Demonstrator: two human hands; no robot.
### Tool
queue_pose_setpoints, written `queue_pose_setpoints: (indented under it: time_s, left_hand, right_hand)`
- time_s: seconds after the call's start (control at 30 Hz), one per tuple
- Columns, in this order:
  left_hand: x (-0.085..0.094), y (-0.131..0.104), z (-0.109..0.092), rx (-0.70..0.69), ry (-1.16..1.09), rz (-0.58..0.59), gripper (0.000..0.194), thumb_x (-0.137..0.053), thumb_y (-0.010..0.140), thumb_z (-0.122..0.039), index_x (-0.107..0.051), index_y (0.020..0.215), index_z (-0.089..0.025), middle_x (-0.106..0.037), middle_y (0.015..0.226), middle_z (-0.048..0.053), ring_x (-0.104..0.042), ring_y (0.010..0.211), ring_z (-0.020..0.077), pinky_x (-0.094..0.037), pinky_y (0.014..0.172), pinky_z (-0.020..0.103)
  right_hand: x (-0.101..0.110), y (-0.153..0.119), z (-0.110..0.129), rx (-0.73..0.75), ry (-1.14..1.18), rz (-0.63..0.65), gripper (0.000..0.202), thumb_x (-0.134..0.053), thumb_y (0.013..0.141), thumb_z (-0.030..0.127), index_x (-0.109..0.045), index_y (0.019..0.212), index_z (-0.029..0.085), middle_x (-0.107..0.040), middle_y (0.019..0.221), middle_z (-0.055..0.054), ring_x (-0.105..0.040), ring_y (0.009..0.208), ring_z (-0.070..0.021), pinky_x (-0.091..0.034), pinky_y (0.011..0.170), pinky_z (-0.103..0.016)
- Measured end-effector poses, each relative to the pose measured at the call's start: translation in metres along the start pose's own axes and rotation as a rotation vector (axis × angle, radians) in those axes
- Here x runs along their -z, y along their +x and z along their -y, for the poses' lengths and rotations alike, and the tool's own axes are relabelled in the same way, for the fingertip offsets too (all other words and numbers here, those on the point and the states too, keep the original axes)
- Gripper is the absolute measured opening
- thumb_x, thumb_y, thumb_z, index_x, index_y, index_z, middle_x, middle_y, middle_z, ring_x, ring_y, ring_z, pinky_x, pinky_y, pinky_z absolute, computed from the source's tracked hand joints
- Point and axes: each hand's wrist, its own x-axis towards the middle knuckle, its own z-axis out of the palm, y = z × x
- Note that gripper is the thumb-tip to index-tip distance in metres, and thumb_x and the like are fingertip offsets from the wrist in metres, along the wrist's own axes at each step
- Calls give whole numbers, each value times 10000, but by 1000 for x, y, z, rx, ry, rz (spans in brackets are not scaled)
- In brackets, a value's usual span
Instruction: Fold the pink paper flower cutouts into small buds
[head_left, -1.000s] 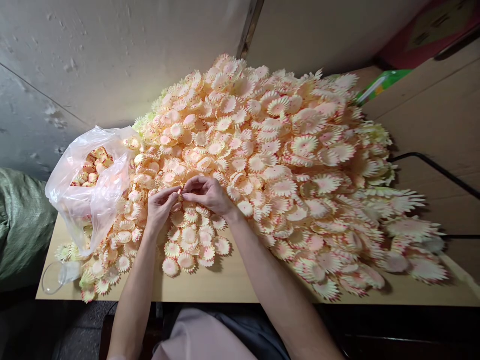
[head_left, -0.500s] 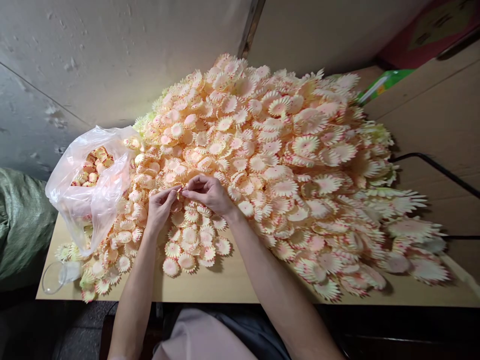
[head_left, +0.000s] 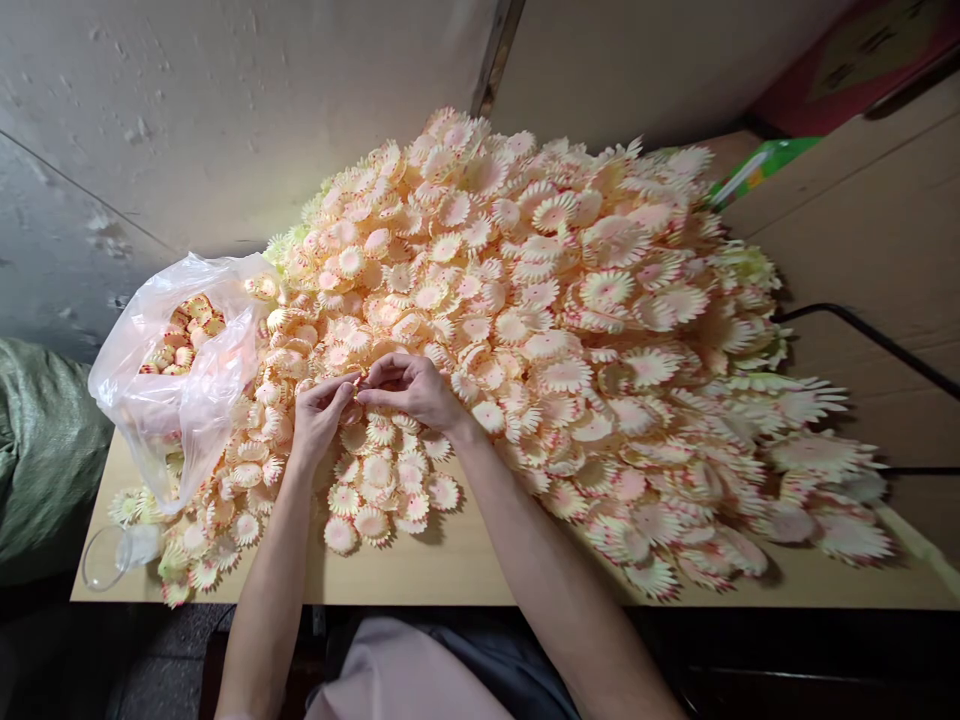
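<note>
My left hand (head_left: 319, 415) and my right hand (head_left: 412, 390) meet fingertip to fingertip over the front of a large heap of artificial flower pieces (head_left: 551, 345). The thumb and forefinger of each hand are pinched together at a small pale yellow and red flower piece (head_left: 356, 384), mostly hidden by the fingers. The heaped pieces are flat, cream to pale pink, with fringed, red-tipped edges. Just below my hands, a looser cluster of flower pieces (head_left: 377, 493) lies on the table between my forearms.
A translucent plastic bag (head_left: 217, 375) holding several curled red-edged pieces stands at left. Near the front left corner lies a clear round cup (head_left: 106, 557). A green woven sack (head_left: 49, 460) is beside the table (head_left: 480, 580). Cardboard (head_left: 862, 240) and a black bar (head_left: 877, 340) border the right.
My right hand's fingers have shifted slightly at the pinched piece, while my left hand stays almost still. The whole view has drifted a little; the heap and bag look the same.
</note>
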Motion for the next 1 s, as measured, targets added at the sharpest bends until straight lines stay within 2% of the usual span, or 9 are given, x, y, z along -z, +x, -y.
queue_pose_setpoints:
  time_s: [0.17,0.47,0.83,1.0]
  left_hand:
    - [0,0,1,-2,11,6,320,-719,777,-423,-774,989,-189,-755,934,73,-676,777,154,-524,697,238]
    - [0,0,1,-3,6,3,311,-731,766,-418,-776,975,-192,-750,948,75,-665,747,133,-512,616,202]
    - [-2,-1,-1,17,-16,-8,333,-751,738,-425,-777,960,-178,-747,880,70,-654,693,131,-513,586,211]
    - [-3,-1,-2,22,-22,-9,345,-745,744,-433,-772,967,-172,-749,894,77,-668,722,143,-520,622,226]
  right_hand:
    - [-1,0,2,-15,-4,-7,341,-868,579,325,-654,795,169,-683,787,-4,-650,726,-126,-558,736,-272]
    - [-1,-1,5,-16,-18,-20,336,-861,583,331,-650,789,168,-672,772,2,-644,718,-124,-549,732,-271]
    - [0,-1,3,-10,-7,-17,309,-839,607,330,-648,794,174,-669,782,-2,-639,724,-126,-555,727,-277]
    - [0,-1,2,16,-21,-17,279,-822,626,314,-645,786,169,-660,777,-4,-621,710,-118,-544,696,-261]
